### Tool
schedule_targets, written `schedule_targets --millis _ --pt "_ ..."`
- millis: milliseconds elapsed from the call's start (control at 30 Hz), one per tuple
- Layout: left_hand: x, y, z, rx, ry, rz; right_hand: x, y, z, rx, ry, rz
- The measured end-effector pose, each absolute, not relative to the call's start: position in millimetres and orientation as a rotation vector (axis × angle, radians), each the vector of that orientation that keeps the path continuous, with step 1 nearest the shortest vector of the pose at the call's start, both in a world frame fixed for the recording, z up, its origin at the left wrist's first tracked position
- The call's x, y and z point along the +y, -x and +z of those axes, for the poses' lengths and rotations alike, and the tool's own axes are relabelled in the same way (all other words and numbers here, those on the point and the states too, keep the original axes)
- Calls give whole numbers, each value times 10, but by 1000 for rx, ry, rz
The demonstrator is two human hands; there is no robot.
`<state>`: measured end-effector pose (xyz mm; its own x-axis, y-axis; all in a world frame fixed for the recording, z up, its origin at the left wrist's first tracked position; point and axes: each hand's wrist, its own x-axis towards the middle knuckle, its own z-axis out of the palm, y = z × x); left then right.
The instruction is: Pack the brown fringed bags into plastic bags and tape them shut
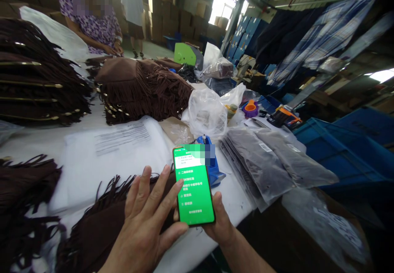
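My right hand (223, 224) grips a smartphone (197, 199) from below and the side, thumb along its right edge. The lit screen is green, with a white panel near the top and lines of text. Over the phone's left edge, my left hand (147, 211) is spread open, back up; its index fingertip lies over the screen, and I cannot tell whether it touches. Beneath the left hand is a dark brown fringed piece (101, 215). Just behind the phone sits a blue tape dispenser-like object (215, 170), partly hidden.
Brown fringed bags (144, 84) are heaped behind, with another stack (33, 76) at left. White plastic bags (113, 146) lie on the table. Plastic-wrapped dark packages (261, 158) and blue crates (332, 146) are at right. A person (92, 31) stands across the table.
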<state>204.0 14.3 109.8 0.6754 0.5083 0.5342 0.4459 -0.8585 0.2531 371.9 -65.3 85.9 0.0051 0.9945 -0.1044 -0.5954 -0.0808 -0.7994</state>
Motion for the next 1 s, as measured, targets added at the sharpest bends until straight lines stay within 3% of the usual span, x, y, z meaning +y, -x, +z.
schedule_targets --millis 1000 --pt "258 -2059 1074 821 -2760 989 -661 -3703 789 -672 760 1491"
